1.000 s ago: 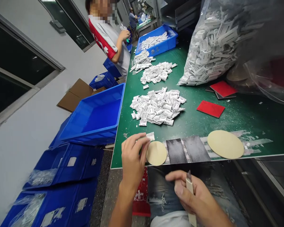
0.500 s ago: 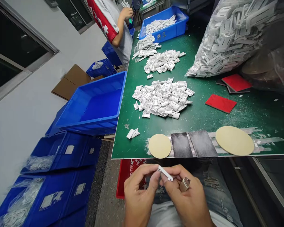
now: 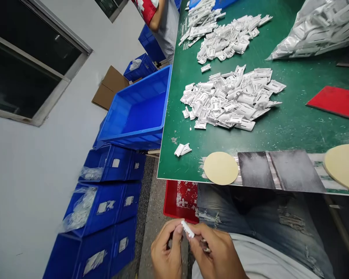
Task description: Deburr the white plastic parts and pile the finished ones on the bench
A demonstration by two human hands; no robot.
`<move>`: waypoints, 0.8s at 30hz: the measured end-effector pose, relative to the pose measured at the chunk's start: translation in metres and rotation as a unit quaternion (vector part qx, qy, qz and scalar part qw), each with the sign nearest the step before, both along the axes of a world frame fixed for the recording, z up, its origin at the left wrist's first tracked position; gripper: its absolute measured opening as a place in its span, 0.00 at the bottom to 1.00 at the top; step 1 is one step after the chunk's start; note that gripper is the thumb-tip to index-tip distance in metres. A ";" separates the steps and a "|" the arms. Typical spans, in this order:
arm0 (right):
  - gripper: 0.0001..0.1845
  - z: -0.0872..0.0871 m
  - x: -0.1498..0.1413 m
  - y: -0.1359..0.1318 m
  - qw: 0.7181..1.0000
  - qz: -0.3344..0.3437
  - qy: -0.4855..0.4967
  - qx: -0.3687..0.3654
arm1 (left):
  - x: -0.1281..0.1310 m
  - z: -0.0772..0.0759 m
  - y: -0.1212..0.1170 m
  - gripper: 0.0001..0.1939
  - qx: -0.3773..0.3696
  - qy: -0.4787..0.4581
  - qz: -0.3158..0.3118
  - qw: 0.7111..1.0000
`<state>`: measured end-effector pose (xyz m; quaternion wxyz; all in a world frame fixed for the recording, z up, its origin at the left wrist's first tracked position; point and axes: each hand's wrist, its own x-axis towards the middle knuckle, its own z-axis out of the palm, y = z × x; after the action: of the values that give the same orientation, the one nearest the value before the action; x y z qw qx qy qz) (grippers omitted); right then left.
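A small white plastic part (image 3: 187, 229) is pinched between my two hands, below the table edge and above my lap. My left hand (image 3: 166, 248) has thumb and forefinger closed at its upper left end. From the other side, my right hand (image 3: 218, 250) grips the part with thumb and forefinger. A small metallic-looking item (image 3: 206, 248) shows among the right-hand fingers; its kind is unclear. On the green table (image 3: 291, 128), two similar white pieces (image 3: 183, 149) lie near the left corner, with a large pile of white parts (image 3: 232, 100) beyond them.
Along the front edge lie round cream discs (image 3: 221, 168) and dark abrasive-looking pads (image 3: 297, 170). A red bin (image 3: 174, 205) stands beneath. Blue crates (image 3: 125, 135) line the left side. A bag of parts (image 3: 317, 35) and a red pad (image 3: 337, 101) lie right. Another person's arm (image 3: 157, 17) shows at the back.
The view has swung down and to the right, so the table sits higher. My hands have drawn lower and left in view, still pinching the white part, which has turned slightly.
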<state>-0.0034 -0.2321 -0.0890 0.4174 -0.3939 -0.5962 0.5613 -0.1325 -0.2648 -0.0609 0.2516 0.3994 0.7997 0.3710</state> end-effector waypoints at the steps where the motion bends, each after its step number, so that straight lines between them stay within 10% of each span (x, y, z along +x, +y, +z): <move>1: 0.11 0.000 -0.001 -0.002 1.000 0.003 -0.003 0.014 | -0.011 -0.004 -0.002 0.13 -0.030 0.008 0.016 0.999; 6: 0.11 0.007 0.019 0.001 0.994 -0.035 -0.007 0.106 | -0.089 -0.040 0.018 0.24 -0.141 0.030 0.047 0.988; 9: 0.07 0.011 0.035 0.012 0.998 -0.067 0.006 0.002 | -0.107 -0.058 0.034 0.26 -0.172 0.024 0.014 0.985; 13: 0.11 0.012 0.041 0.025 0.974 -0.139 0.056 -0.172 | -0.066 -0.047 0.038 0.29 -0.188 -0.030 -0.069 0.979; 18: 0.17 0.013 0.033 0.022 0.950 -0.153 0.115 -0.248 | 0.020 0.003 0.043 0.22 -0.083 -0.334 -0.148 0.927; 24: 0.19 0.023 0.060 0.016 0.997 -0.062 -0.032 -0.043 | 0.060 0.026 0.074 0.13 -0.055 -0.501 0.005 0.864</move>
<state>0.0571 -0.2166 -0.0657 0.4147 -0.4660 -0.5589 0.5463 -0.0728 -0.1911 -0.0351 0.6380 0.1415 0.5874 0.4774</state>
